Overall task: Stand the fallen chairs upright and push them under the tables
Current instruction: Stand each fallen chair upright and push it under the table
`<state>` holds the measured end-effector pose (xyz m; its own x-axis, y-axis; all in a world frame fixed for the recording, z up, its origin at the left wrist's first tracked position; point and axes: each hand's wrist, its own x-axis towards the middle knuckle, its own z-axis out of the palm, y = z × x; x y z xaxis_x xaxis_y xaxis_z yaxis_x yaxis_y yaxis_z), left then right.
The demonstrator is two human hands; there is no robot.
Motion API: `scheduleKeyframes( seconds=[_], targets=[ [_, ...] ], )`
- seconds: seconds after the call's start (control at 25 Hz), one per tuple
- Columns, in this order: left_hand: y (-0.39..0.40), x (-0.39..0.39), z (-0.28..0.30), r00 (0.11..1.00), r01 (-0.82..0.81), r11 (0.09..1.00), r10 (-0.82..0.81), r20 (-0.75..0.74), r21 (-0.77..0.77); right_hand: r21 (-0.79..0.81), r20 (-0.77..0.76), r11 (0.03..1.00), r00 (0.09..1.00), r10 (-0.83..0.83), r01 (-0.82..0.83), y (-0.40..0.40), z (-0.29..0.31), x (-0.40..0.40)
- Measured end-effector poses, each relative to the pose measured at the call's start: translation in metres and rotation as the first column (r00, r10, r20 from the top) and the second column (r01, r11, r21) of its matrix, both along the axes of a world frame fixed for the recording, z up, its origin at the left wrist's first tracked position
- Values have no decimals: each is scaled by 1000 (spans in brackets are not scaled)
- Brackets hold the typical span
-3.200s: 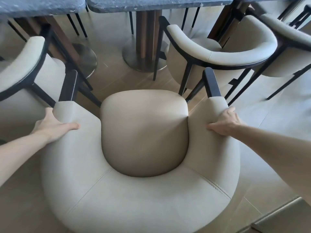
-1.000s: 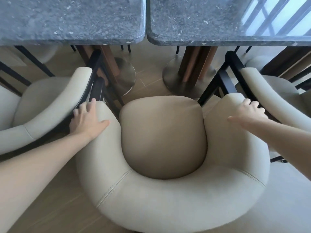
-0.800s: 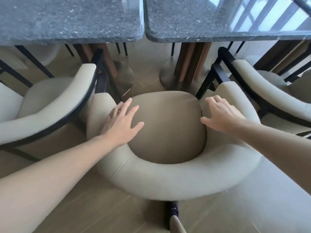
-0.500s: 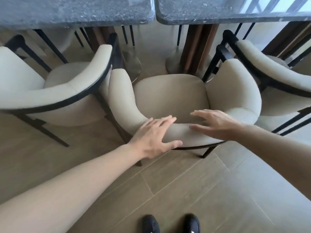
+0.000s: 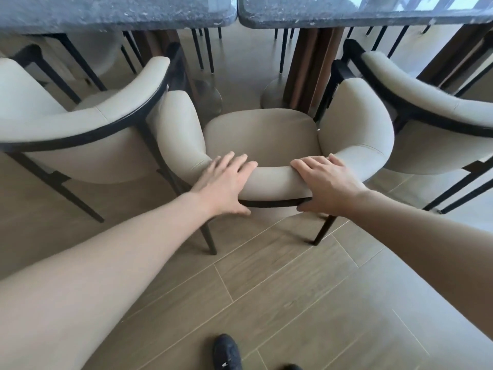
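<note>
Chair [image 5: 260, 134] upright on its legs, facing the tables [image 5: 117, 12], left hand [image 5: 226, 182] and right hand [image 5: 326, 180] flat on its curved back — fingers straight, spread, pinching nothing — neighbouring chairs [image 5: 80, 121] close either side.

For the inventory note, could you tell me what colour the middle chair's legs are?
Black, seen best in the head view: the middle chair's legs.
</note>
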<state>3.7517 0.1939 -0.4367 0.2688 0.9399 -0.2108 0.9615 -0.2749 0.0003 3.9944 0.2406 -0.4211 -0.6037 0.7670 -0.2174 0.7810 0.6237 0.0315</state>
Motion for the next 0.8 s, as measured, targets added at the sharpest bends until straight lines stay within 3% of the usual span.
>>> scheduleKeyframes(
  seconds=[0.16,0.36,0.56,0.8],
  targets=[
    [13,-10,2,995,91,996,-91,-29,19,-74,52,996,997,51,-47,18,4,11],
    [27,-19,0,976,192,980,-185,-114,54,2,220,991,967,128,-131,33,2,11],
    [39,-30,-1,955,254,965,-239,-173,66,3,202,985,965,169,-173,40,4,5],
    [83,-45,5,961,196,979,-180,-212,54,10,208,992,970,123,-127,78,8,-19]
  ],
)
